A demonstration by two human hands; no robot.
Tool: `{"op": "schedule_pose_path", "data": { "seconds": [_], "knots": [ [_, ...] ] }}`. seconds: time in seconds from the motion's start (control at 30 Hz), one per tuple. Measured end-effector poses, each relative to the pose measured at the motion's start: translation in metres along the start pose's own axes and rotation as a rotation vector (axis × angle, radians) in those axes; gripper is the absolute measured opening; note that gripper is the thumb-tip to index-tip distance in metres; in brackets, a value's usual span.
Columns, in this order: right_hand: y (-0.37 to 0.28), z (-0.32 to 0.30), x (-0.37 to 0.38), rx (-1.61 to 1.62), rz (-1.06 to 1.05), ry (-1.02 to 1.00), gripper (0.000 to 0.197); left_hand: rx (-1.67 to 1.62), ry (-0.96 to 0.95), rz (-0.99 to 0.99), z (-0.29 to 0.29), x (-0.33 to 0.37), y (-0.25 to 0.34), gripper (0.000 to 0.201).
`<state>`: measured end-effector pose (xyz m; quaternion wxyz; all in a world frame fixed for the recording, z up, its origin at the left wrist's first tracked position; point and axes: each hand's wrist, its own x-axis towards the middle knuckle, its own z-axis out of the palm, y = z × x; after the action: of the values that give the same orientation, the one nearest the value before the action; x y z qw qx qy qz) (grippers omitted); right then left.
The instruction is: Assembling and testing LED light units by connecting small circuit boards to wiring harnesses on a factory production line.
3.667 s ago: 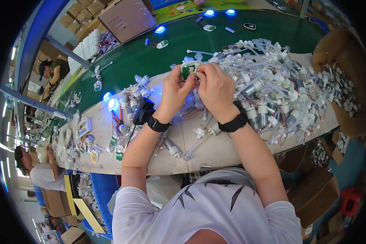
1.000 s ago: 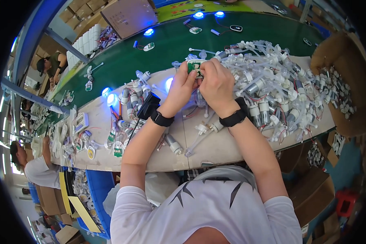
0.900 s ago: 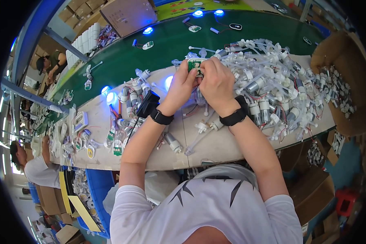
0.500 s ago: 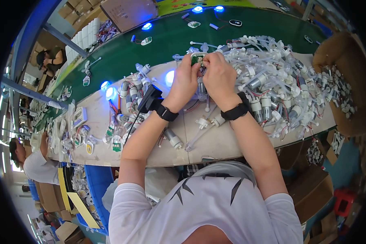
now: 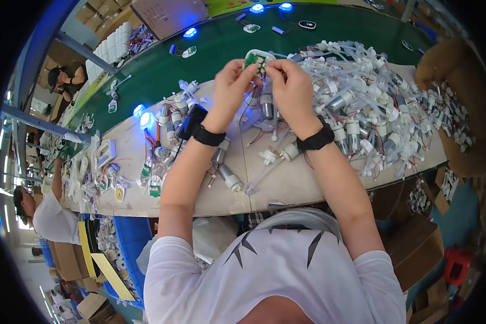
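Observation:
A green circuit board [image 5: 255,60] sits in a rounded white shell [image 5: 268,54], up in front of me above the table's far part. My left hand [image 5: 231,90] pinches it at the left and lower side. My right hand [image 5: 291,90] is closed at its right edge, fingertips close to the board; whether they also pinch a wire is too small to tell. Thin wires hang below the board beside a grey motor pump [image 5: 267,105] with a white end. A small black device [image 5: 193,120] is at my left wrist.
A big heap of motor pumps with clear tubes [image 5: 356,102] covers the table's right side. More pumps [image 5: 173,116] and a lit blue lamp [image 5: 147,120] lie left. Behind runs a green belt [image 5: 210,51] with boards and batteries. A blue bin [image 5: 132,243] stands lower left; co-workers sit farther left.
Both hands have moved slightly up and apart, and the shell is turned so more of the board shows. The blue glow beside my left hand is no longer visible.

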<state>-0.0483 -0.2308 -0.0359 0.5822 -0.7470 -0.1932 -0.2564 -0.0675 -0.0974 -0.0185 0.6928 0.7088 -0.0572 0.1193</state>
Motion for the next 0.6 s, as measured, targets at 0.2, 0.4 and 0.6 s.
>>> {"op": "schedule_pose_path", "data": {
  "seconds": [0.2, 0.4, 0.6],
  "knots": [
    [0.014, -0.011, 0.004, -0.286, 0.177, -0.242, 0.019, -0.068, 0.08, 0.075, -0.014, 0.005, 0.021, 0.022],
    [0.012, -0.008, -0.006, -0.391, 0.151, -0.402, 0.024, -0.173, 0.062, 0.108, -0.033, 0.016, 0.044, 0.016],
    [0.014, 0.003, -0.018, -0.622, 0.055, -0.46, 0.038, -0.392, 0.036, 0.287, -0.069, 0.054, 0.101, 0.013]
  ]
}}
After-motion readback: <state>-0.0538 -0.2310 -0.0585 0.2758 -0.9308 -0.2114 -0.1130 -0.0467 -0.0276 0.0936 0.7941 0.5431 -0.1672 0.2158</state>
